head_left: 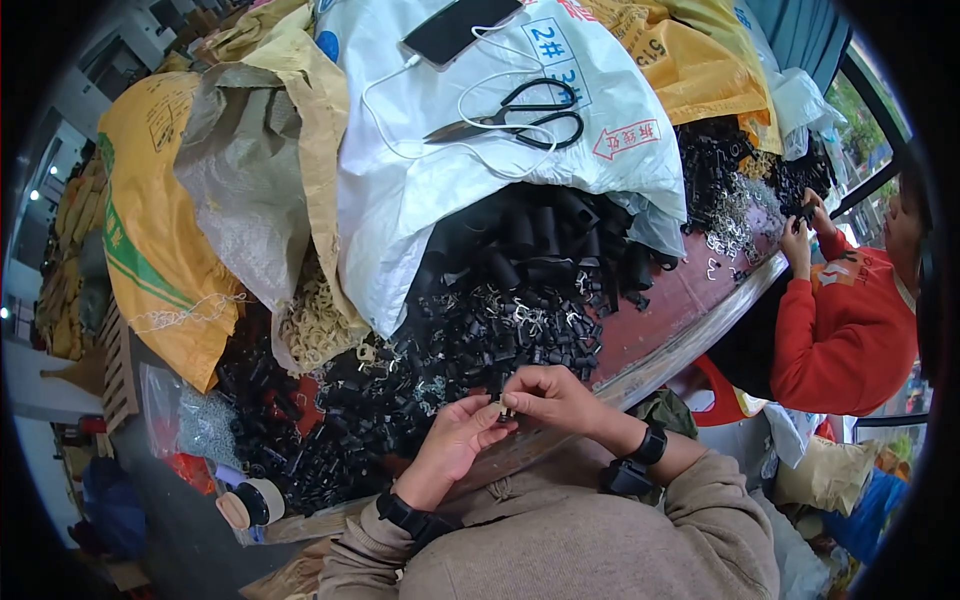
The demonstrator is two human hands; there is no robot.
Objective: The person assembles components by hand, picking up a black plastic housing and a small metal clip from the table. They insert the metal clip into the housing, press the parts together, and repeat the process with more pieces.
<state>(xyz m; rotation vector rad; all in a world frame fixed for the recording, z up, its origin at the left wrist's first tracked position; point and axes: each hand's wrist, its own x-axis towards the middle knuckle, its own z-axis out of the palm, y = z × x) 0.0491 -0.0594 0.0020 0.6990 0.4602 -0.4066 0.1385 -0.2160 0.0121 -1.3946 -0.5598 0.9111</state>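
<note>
My left hand (462,438) and my right hand (548,398) meet at the table's near edge, fingertips pinched together. Between them is a small pale-and-black part (506,405), mostly covered by my fingers, so its exact shape is hard to make out. Just beyond lies a heap of small black plastic parts (370,425) mixed with silvery metal clips (525,318). Larger black cylindrical sleeves (520,235) spill from a white woven sack (400,200). Cream ring-like pieces (320,325) pour from a beige sack (245,160) to the left.
Black-handled scissors (510,122) and a phone (460,30) with a white cable rest on the white sack. A lidded cup (255,502) stands at the table's left corner. Yellow sacks (165,230) flank the heap. A co-worker in a red top (850,330) handles black parts at right.
</note>
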